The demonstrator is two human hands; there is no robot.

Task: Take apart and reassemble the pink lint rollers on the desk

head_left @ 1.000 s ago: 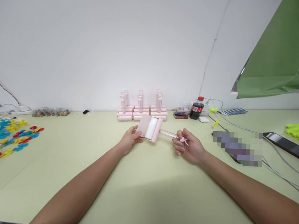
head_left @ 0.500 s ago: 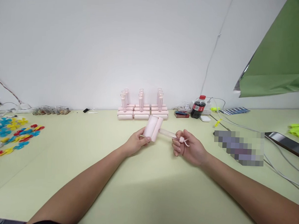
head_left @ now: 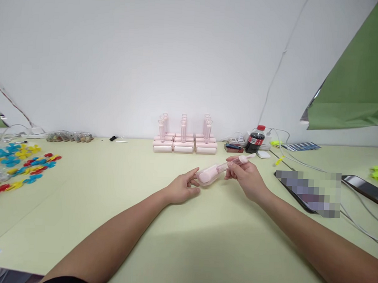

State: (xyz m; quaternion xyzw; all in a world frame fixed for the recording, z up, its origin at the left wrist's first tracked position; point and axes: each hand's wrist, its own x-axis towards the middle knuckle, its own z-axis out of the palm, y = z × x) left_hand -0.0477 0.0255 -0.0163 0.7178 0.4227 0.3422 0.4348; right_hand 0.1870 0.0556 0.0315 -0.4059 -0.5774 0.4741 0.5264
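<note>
A pale pink lint roller point(head_left: 209, 175) with a clear handle is held tilted above the table. My right hand point(head_left: 249, 178) grips it by the handle, whose loop end points up and to the right. Its rounded head end faces my left hand point(head_left: 181, 188), which has its fingers apart right beside the head. Whether those fingertips touch the head I cannot tell. Behind both hands, several matching lint rollers point(head_left: 183, 147) stand in rows against the wall, handles upright.
A cola bottle point(head_left: 255, 140) stands at the back right, near a small dark red box point(head_left: 233, 149) and a white charger point(head_left: 264, 155). Phones and cables point(head_left: 358, 197) lie at the right. Colourful plastic pieces point(head_left: 25, 163) and bagged items point(head_left: 69, 137) are at the left.
The lint roller has turned, so its head shows end-on and its handle slants up to the right. My left hand has loosened from the head; my right hand has turned over on the handle.
</note>
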